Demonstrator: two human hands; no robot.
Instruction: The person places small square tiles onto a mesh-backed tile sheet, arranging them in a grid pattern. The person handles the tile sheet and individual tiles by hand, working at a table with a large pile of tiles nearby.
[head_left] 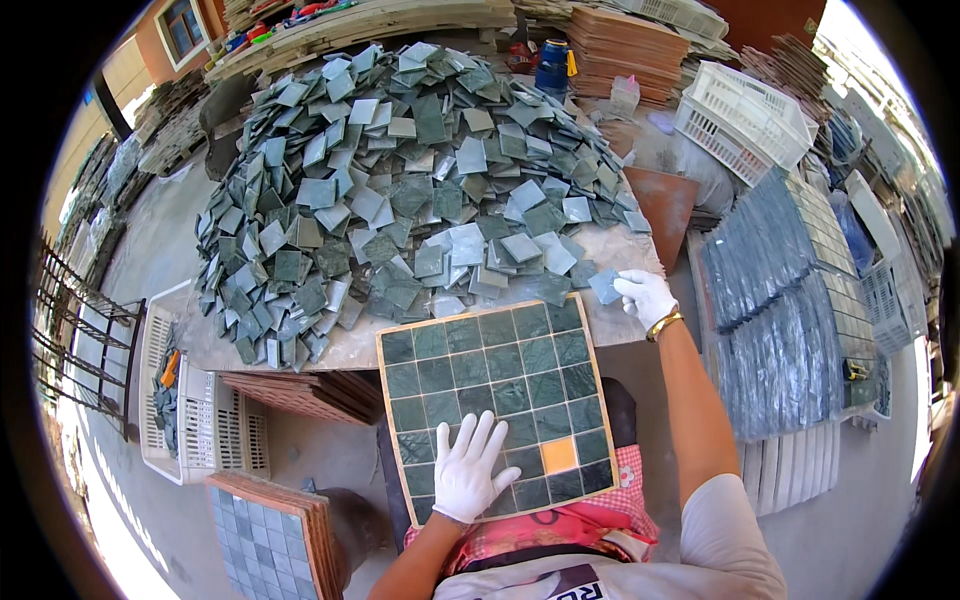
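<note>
Over the bench [628, 255], passage is mostly blocked by the tile heap [420, 190]; over the tray [559, 455], only its lower left is obstructed, by the left hand [470, 470]. Clearance underneath can hardly be judged.

Left head-worn fisheye view, facing forward and down over the lap [510, 530]: tile tray [559, 456] near, square green tiles [411, 196] beyond.

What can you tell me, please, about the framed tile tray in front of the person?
The shallow, square-looking tray has a thin, pale, wood-like rim. Dark green, stone-like tiles line it in neat rows, with one yellow-orange square near its lower right corner. It lies slightly turned, at the near edge of the table. The white-gloved left grip rests spread on its tiles.
</note>
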